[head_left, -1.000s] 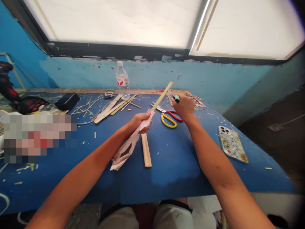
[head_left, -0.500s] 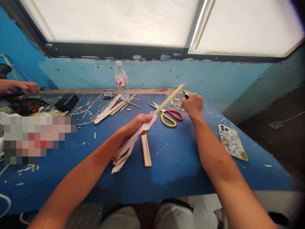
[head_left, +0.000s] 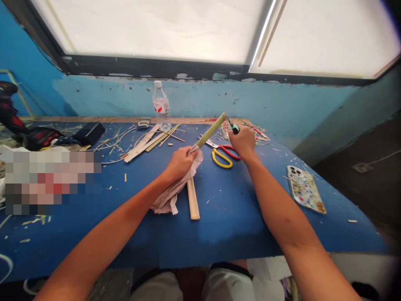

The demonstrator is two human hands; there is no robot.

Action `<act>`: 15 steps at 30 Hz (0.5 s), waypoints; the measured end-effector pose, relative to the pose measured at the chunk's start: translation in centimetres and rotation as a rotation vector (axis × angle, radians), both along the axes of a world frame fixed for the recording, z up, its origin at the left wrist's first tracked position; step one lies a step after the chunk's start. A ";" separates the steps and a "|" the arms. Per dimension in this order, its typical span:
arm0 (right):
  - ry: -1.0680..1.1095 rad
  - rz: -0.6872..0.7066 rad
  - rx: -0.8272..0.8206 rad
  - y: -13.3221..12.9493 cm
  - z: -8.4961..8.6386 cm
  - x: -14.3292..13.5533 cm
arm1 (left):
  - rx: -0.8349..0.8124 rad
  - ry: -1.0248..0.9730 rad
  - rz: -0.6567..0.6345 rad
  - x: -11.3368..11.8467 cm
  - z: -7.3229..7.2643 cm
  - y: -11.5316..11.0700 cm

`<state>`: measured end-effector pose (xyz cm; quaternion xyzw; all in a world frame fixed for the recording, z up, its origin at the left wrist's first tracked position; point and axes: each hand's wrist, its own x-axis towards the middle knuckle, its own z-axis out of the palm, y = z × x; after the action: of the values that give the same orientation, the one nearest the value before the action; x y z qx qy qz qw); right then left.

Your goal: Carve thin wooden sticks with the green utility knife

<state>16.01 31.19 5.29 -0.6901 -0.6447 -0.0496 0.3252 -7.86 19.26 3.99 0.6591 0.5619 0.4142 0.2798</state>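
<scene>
My left hand [head_left: 181, 162] is closed around the lower end of a greenish bamboo strip [head_left: 211, 131], with a crumpled pale tissue [head_left: 169, 200] wrapped between palm and strip. The strip slants up and away to the right. In my right hand [head_left: 243, 141] is a knife [head_left: 234, 128] with a green and black handle; its thin blade lies at the strip's far tip, though exact contact is hard to make out. Beneath the hands, scissors [head_left: 222, 164] with one red and one yellow handle rest on the table. A flat pale wooden piece [head_left: 194, 202] lies below my left hand.
A water bottle [head_left: 161, 110] stands near the wall, beside several bamboo strips [head_left: 142, 146]. A phone in a patterned case [head_left: 306, 189] lies at the right. Black-red power tool [head_left: 42, 138] and black box [head_left: 89, 133] are at the left; shavings litter the blue table [head_left: 232, 225].
My right hand and the knife have moved left. The strip has turned, showing its greener side, and the tissue hangs bunched. Another person's hand at the far left has gone from view.
</scene>
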 end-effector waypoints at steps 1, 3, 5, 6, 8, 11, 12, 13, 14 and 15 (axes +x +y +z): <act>-0.015 0.003 -0.003 0.0 0.0 0.0 | 0.011 0.036 0.016 0.1 0.2 -0.2; -0.045 0.003 -0.008 -0.1 0.0 0.1 | 0.030 0.098 0.044 0.2 0.5 -0.5; -0.066 -0.004 -0.014 -0.1 0.0 0.1 | 0.030 0.183 0.068 0.2 0.7 -0.6; -0.071 -0.009 -0.015 -0.1 0.0 0.1 | 0.023 0.236 0.082 0.2 0.7 -0.7; -0.075 -0.020 -0.016 -0.2 0.1 0.1 | 0.005 0.346 0.116 0.3 0.8 -0.9; -0.075 -0.036 -0.033 -0.3 0.3 0.1 | -0.017 0.469 0.165 0.5 1.1 -1.3; -0.076 -0.036 -0.041 -0.3 0.4 0.1 | -0.019 0.494 0.176 0.5 1.2 -1.4; -0.076 -0.034 -0.048 -0.3 0.4 0.2 | -0.020 0.513 0.185 0.6 1.3 -1.5; -0.077 -0.035 -0.053 -0.2 0.4 0.4 | -0.016 0.527 0.195 0.7 1.4 -1.6; -0.079 -0.041 -0.056 0.0 0.4 0.6 | -0.010 0.535 0.201 0.7 1.5 -1.7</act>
<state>16.64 31.14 5.69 -0.7096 -0.6438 -0.0655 0.2787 -7.15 17.61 5.45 0.6847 0.6801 0.2486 0.0824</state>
